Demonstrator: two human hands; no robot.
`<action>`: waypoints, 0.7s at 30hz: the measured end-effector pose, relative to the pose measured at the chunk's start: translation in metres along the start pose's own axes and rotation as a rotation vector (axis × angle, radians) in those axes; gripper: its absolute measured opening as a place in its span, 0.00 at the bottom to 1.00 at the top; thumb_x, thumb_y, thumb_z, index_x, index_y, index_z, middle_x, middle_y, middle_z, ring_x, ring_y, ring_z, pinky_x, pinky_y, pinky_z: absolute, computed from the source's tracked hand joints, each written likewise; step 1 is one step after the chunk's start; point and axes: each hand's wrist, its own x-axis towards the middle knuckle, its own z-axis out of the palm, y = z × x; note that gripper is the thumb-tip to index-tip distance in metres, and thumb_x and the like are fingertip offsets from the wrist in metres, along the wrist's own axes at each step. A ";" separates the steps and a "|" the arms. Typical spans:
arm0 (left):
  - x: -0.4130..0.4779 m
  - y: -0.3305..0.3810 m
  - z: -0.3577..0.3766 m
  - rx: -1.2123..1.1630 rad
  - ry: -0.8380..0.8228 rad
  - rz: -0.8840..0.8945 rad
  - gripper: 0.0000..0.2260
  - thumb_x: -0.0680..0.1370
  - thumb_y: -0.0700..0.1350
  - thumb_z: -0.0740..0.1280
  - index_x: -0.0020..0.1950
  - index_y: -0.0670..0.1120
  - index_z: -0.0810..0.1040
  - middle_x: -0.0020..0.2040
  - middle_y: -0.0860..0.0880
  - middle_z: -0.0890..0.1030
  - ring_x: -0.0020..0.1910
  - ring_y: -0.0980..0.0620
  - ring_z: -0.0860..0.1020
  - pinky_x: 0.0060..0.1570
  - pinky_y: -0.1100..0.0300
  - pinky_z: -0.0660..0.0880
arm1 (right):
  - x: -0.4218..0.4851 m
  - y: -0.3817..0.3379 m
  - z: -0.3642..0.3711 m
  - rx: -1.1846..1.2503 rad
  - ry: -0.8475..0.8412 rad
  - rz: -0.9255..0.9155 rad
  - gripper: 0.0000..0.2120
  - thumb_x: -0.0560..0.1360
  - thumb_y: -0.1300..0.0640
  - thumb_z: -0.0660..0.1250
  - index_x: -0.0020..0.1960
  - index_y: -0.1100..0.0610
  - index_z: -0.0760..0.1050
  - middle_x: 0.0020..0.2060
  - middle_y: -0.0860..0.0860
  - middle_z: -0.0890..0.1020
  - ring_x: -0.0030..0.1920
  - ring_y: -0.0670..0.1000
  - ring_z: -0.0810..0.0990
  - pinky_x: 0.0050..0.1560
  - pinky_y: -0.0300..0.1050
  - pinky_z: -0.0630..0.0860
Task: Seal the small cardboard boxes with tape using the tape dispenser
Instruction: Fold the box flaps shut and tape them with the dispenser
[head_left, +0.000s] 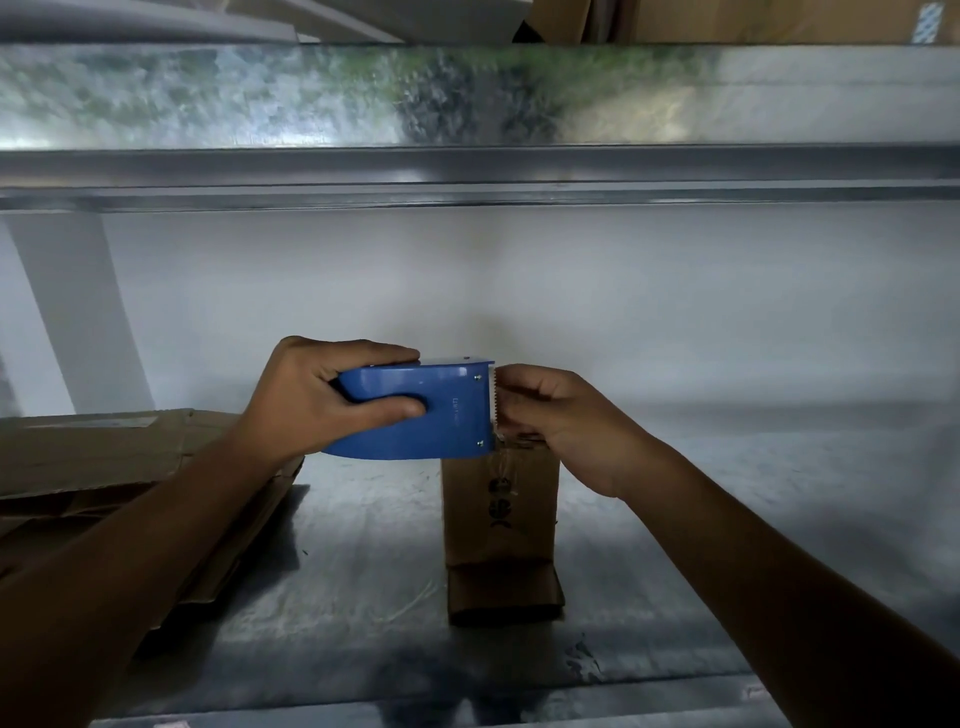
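Grey metal shelf (727, 545), surface scuffed and mottled. Near centre: one small cardboard box (501, 519), standing upright, lower flap folded out flat toward the viewer. Left side: flattened cardboard (104, 467), stacked, apart from the box.

Nothing can be read with certainty. The blue tape dispenser (415, 410) bears a short line of small raised lettering on its near side, close to the toothed blade, too small to make out. The upright cardboard box (498, 519) carries dark printed marks down its near face, blurred beyond reading. Far right, a pale striped sticker (927, 21) on cardboard (779, 21) shows no legible words.
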 end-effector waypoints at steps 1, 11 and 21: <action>0.000 -0.001 0.001 -0.010 -0.007 0.003 0.26 0.70 0.67 0.73 0.59 0.50 0.83 0.51 0.55 0.86 0.46 0.57 0.85 0.49 0.59 0.82 | 0.000 0.000 -0.001 -0.001 -0.019 0.000 0.13 0.83 0.60 0.62 0.63 0.48 0.79 0.56 0.47 0.85 0.56 0.50 0.84 0.58 0.44 0.81; -0.007 -0.003 0.006 -0.112 0.002 0.005 0.25 0.71 0.67 0.73 0.60 0.53 0.82 0.52 0.60 0.86 0.48 0.58 0.85 0.49 0.65 0.80 | 0.003 -0.002 -0.006 0.003 -0.078 0.045 0.12 0.83 0.60 0.63 0.59 0.48 0.81 0.53 0.51 0.86 0.52 0.50 0.83 0.56 0.43 0.80; -0.025 -0.021 0.017 -0.044 -0.093 0.005 0.24 0.71 0.63 0.74 0.66 0.62 0.78 0.49 0.57 0.79 0.48 0.53 0.79 0.45 0.63 0.75 | 0.002 0.007 0.000 -0.060 0.031 -0.081 0.08 0.78 0.68 0.68 0.46 0.59 0.83 0.46 0.57 0.86 0.45 0.52 0.84 0.49 0.47 0.83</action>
